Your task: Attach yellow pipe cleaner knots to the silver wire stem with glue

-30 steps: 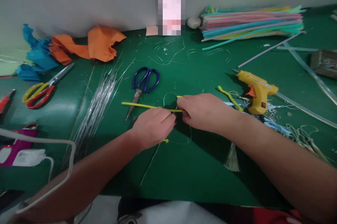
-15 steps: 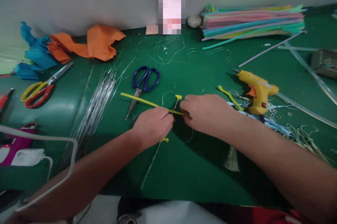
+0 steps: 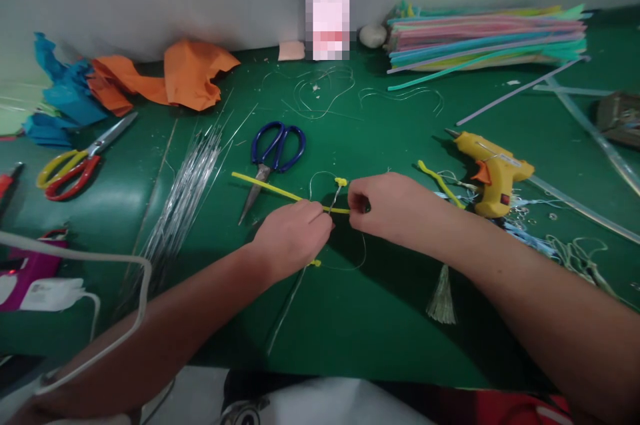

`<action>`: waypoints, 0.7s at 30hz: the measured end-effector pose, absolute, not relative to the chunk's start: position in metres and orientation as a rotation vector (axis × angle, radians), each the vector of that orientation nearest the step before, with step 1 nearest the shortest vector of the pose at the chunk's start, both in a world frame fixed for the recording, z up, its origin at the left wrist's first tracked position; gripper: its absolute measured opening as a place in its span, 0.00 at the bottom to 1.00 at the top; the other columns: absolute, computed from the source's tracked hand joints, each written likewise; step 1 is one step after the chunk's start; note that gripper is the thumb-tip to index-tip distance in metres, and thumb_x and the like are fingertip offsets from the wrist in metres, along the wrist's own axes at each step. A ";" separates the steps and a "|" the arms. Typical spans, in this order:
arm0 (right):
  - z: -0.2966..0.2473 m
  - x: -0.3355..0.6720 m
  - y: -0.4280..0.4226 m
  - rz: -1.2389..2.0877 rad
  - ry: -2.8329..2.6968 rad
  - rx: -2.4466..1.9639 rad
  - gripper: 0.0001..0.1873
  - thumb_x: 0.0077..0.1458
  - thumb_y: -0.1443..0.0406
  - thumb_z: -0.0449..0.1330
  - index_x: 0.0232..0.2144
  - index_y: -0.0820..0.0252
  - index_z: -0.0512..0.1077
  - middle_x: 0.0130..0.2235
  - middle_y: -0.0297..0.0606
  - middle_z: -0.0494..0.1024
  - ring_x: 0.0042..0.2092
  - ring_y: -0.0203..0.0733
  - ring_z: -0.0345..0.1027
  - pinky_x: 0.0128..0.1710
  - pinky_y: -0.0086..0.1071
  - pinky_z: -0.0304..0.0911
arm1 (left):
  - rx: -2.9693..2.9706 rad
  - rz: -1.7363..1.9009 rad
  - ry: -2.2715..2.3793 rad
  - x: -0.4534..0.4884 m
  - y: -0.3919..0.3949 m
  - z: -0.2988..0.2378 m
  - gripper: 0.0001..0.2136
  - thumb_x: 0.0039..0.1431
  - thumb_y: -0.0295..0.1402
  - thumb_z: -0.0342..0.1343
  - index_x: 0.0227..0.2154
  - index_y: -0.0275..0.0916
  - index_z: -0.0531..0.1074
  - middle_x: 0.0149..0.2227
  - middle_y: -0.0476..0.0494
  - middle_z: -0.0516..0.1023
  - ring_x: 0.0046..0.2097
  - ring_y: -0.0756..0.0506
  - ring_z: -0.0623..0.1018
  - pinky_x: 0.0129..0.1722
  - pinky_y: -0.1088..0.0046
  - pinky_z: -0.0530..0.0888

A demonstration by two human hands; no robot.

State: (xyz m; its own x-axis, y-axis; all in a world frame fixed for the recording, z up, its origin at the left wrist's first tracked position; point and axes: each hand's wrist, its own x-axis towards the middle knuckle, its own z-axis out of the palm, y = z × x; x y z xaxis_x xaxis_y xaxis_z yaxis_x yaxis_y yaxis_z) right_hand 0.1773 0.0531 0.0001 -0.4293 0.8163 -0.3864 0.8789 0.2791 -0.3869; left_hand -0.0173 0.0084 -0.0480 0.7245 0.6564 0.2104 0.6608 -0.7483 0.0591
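A yellow pipe cleaner [image 3: 267, 186] runs slantwise across the middle of the table. My left hand [image 3: 296, 238] is closed on it, pinching it together with a twisted wire stem that ends in a small yellow knot [image 3: 341, 182]. At the pipe cleaner's right end, the curled fingers of my right hand [image 3: 377, 205] are closed around the tip; the fingertips are partly hidden. Below my left hand a second small yellow knot [image 3: 315, 263] sits on a wire [image 3: 287, 315]. Blue-handled scissors [image 3: 275, 152] lie just beyond the pipe cleaner.
A yellow glue gun [image 3: 493, 172] lies at right, near a tassel [image 3: 442, 298] and cords. Bundled pipe cleaners [image 3: 490, 38] rest at the back. Silver wires [image 3: 185, 192], red-and-yellow scissors [image 3: 75, 172] and orange paper [image 3: 195, 75] lie left. A white cable [image 3: 100, 256] crosses by my left forearm.
My right hand has shifted slightly up, its fingers curling more at the pipe cleaner's right end. My left hand keeps its grip. The whole view has moved a little.
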 end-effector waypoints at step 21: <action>-0.001 0.194 0.068 -0.978 2.494 1.679 0.13 0.53 0.65 0.54 0.35 0.54 0.78 0.36 0.34 0.81 0.35 0.39 0.71 0.30 0.29 0.59 | -2.925 -0.108 -1.129 0.017 0.029 -0.044 0.09 0.65 0.26 0.48 0.43 0.33 0.73 0.38 0.41 0.75 0.33 0.45 0.77 0.24 0.71 0.70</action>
State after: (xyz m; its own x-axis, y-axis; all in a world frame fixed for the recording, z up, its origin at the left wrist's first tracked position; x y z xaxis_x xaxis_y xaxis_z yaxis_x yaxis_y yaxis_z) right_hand 0.1940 0.0678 -0.0010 -0.4357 0.8442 -0.3123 0.8314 0.2446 -0.4989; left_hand 0.0167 0.0289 -0.0445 0.7386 0.6710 0.0658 0.6713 -0.7409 0.0207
